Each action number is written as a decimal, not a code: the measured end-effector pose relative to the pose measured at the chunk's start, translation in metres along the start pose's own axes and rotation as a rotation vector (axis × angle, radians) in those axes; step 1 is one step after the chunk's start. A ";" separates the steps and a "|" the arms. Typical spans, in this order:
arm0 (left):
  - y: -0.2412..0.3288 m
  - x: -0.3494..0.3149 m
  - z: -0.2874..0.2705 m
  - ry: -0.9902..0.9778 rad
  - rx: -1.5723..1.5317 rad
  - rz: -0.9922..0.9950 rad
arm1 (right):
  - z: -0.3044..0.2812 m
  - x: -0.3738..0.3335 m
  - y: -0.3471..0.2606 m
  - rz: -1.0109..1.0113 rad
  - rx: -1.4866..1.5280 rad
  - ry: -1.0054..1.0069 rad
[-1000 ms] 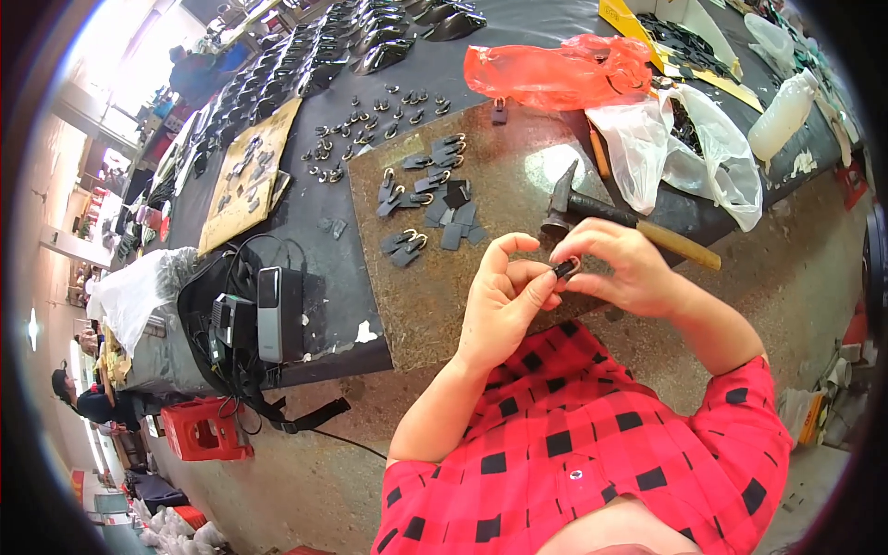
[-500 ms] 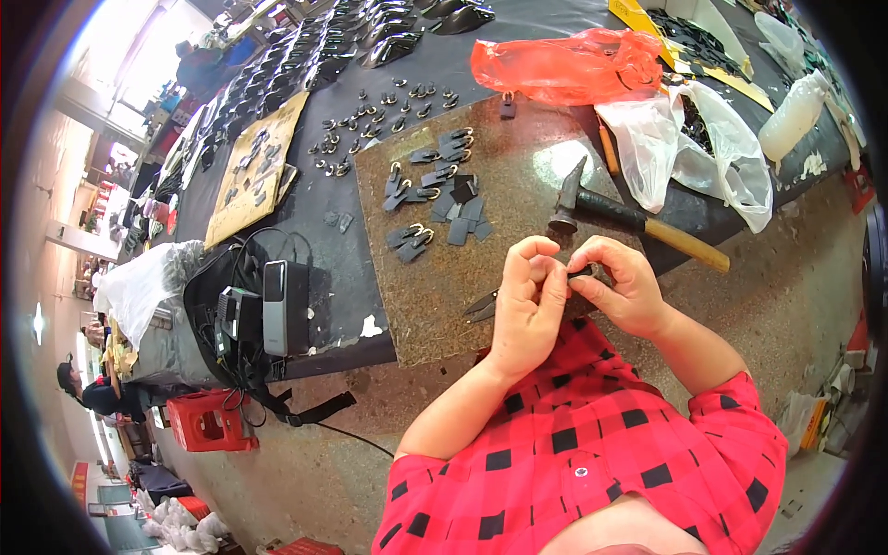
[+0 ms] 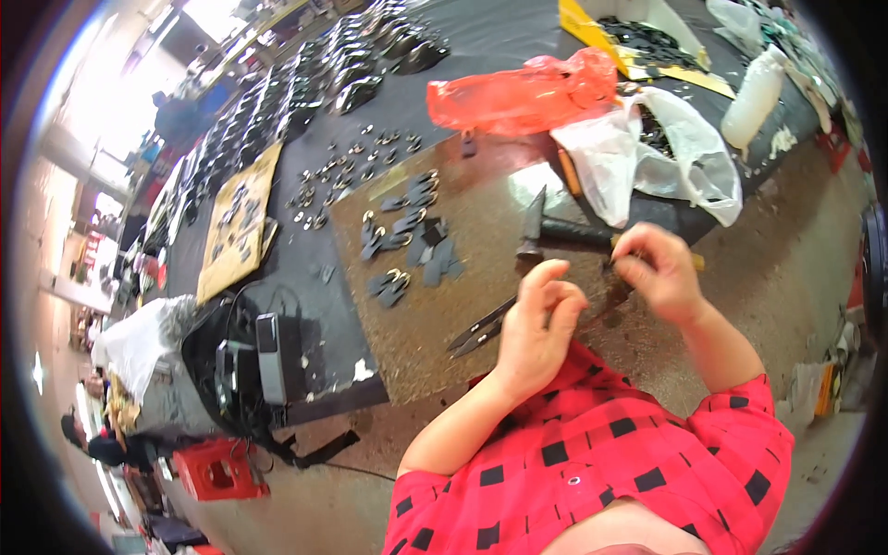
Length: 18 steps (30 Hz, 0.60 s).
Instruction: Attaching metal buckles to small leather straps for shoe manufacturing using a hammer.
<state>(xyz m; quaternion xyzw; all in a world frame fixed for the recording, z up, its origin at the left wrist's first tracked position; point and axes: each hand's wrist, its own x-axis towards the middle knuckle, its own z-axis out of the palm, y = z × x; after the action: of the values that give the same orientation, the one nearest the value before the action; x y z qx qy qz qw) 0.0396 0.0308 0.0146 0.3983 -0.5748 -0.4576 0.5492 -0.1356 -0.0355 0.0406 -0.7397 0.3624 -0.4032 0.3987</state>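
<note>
Small dark piece [image 3: 608, 265]: at the fingertips of the right hand, in front of the hammer's handle; too blurred to tell its exact shape.
Right hand [image 3: 659, 268]: thumb and forefinger closed in a pinch on the piece, raised over the right part of the board.
Left hand [image 3: 538, 335]: fingers loosely curled, thumb and forefinger apart, nothing visible between them; well apart from the right hand.
Bladed tool [image 3: 483, 322]: two dark narrow blades pointing left from beside the left hand; whether the hand touches the tool cannot be told.
Hammer [image 3: 569, 229]: lying on the board, metal head to the left, its wooden end partly behind the right hand.
Brown board [image 3: 407, 365]: on the dark table [image 3: 301, 254], its near edge by the person's checked shirt [image 3: 592, 435].
Ringed tabs [image 3: 407, 223]: black, in small groups on the board's left half.
Plain tabs [image 3: 435, 269]: dark and flat, overlapping just beside the ringed ones.
Bags: a red one [image 3: 523, 99] across the board's far edge, a white one [image 3: 592, 157] right of it.
Bottle [image 3: 754, 97]: whitish, tilted, farther right.
Cardboard [image 3: 215, 273]: left of the board, small dark pieces on top.
</note>
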 end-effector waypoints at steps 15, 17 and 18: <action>0.015 -0.011 -0.081 0.463 0.528 0.083 | -0.058 0.112 0.038 -0.401 -0.801 0.306; 0.016 -0.016 -0.097 0.471 0.703 0.082 | -0.012 0.113 0.012 -0.272 -0.488 -0.017; 0.019 -0.017 -0.101 0.450 0.859 0.099 | 0.008 0.115 0.002 -0.276 -0.495 -0.188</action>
<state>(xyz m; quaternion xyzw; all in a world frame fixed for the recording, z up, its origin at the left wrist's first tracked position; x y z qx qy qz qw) 0.1425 0.0430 0.0261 0.6499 -0.5970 -0.0549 0.4671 -0.0819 -0.1326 0.0714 -0.8908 0.3073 -0.2825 0.1794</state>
